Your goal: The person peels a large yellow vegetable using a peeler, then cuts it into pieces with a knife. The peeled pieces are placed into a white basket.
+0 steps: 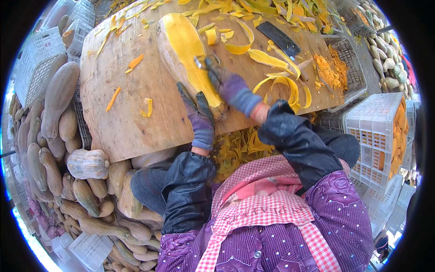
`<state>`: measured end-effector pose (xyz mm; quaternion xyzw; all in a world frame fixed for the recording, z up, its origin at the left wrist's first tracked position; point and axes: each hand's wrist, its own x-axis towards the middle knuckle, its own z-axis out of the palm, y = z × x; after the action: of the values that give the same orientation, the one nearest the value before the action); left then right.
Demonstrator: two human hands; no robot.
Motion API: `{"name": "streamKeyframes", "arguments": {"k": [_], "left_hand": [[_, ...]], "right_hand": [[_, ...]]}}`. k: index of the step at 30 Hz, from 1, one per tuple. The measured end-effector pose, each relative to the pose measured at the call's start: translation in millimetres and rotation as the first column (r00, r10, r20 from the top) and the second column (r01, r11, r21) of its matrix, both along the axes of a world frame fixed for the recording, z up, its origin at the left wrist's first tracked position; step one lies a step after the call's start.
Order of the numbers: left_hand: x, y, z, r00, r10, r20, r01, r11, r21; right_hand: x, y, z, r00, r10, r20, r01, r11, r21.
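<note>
A long squash (181,43) lies lengthwise on the wooden board (118,109), much of its top peeled to bright yellow. My gloved left hand (195,106) rests against its lower left side with fingers extended. My gloved right hand (229,90) grips a metal peeler (199,61) over the squash's middle. Curled yellow peels (303,95) and loose strips (240,44) lie to the right, near a dark flat blade (276,37) and a pile of orange scraps (328,72).
Piles of whole squashes (56,113) surround the board's left. White plastic crates (41,54) stand at the upper left. A crate of orange pieces (371,140) is beside my right knee. A grey basket (349,56) sits at the board's right edge. Peels (240,149) fill the space below the board.
</note>
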<state>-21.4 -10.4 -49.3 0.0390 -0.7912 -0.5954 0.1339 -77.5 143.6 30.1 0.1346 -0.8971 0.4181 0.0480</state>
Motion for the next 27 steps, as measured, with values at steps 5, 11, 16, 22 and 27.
{"name": "streamKeyframes", "arguments": {"k": [5, 11, 16, 22, 27], "left_hand": [[2, -3, -13, 0.998, 0.004, 0.067, 0.004, 0.992, -0.122], [-1, 7, 15, 1.0, -0.013, -0.018, 0.015, 0.991, 0.131], [-1, 5, 34, 1.0, 0.021, 0.021, -0.019, 0.997, -0.079], [0, 9, 26, 0.983, 0.042, 0.18, -0.066, 0.99, 0.128], [-8, 3, 35, 0.992, 0.117, 0.048, -0.103, 0.969, -0.226]], "right_hand": [[92, 47, 22, 0.93, 0.1, 0.353, -0.187, 0.958, 0.22], [101, 44, 12, 0.987, 0.047, 0.152, -0.061, 0.994, 0.087], [159, 40, 57, 0.885, 0.085, 0.457, -0.285, 0.875, 0.39], [134, 39, 52, 0.996, -0.033, 0.079, 0.004, 0.939, 0.344], [154, 51, 36, 0.94, -0.001, 0.342, -0.195, 0.821, 0.537]]}}
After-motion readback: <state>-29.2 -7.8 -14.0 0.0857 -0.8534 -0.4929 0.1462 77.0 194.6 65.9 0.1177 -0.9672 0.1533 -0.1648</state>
